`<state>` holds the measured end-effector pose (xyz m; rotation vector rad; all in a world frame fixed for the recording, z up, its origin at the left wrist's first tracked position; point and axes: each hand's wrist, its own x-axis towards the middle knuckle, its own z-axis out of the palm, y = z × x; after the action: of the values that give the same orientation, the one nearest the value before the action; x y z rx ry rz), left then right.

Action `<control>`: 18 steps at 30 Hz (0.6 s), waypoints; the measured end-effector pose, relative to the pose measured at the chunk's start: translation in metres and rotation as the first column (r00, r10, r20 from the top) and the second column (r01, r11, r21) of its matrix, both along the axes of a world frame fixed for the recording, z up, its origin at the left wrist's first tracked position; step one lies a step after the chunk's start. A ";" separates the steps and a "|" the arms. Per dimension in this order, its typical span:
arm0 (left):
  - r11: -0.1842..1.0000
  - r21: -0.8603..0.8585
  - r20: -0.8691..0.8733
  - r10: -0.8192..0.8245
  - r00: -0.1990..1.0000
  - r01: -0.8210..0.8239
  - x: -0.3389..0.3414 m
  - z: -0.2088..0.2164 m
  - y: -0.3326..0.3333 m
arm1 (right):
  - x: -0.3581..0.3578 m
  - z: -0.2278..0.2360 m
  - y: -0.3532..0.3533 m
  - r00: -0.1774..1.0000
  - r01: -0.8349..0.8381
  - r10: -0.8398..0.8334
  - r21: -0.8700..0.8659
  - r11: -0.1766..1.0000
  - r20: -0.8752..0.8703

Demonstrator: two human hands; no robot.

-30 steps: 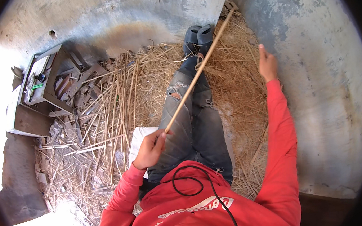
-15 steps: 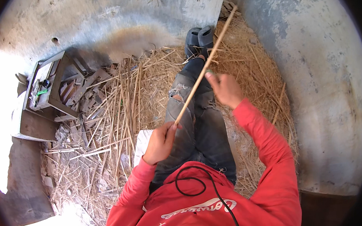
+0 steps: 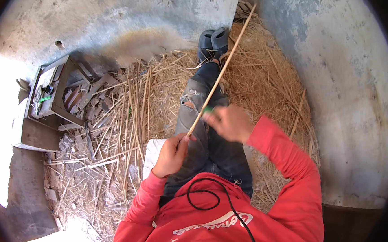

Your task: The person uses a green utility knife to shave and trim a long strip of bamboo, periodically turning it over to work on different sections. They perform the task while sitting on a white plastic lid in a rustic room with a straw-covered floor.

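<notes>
A long, slender pale wooden stick slants away from me across my legs, its far end near the wall corner. My left hand is closed around its near end, thumb on top. Partway up the near half of the stick, my right hand is curled around a small green object held against the stick. Motion blurs that green piece, and the hand hides most of it, so its kind does not show.
My outstretched legs in torn dark jeans lie under the stick, feet in dark sandals. Shavings and wood strips cover the floor. An overturned wooden frame stands left. Concrete walls curve around; a black cable crosses my red top.
My right hand has come down along the stick toward me, close to my left hand. The left hand has kept its hold; the stick's far end has shifted slightly.
</notes>
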<state>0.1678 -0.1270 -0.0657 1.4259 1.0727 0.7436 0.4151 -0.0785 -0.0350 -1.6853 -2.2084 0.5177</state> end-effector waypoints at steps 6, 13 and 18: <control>0.992 -0.122 0.113 0.020 0.993 -0.006 0.010 -0.002 0.002 | 0.008 -0.008 0.018 0.980 0.122 -0.117 0.026 0.992 -0.163; 0.973 -0.227 0.228 0.014 0.974 0.039 0.011 -0.001 0.004 | 0.004 -0.028 0.002 0.996 -0.022 0.031 0.112 0.993 -0.079; 0.962 -0.269 0.308 0.040 0.951 0.046 0.014 -0.008 0.001 | 0.000 -0.018 -0.008 0.994 -0.070 0.074 0.048 0.996 -0.083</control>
<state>0.1823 -0.1258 -0.0735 1.0337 0.8870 0.7565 0.4154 -0.0864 -0.0535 -1.5372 -2.2103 0.5435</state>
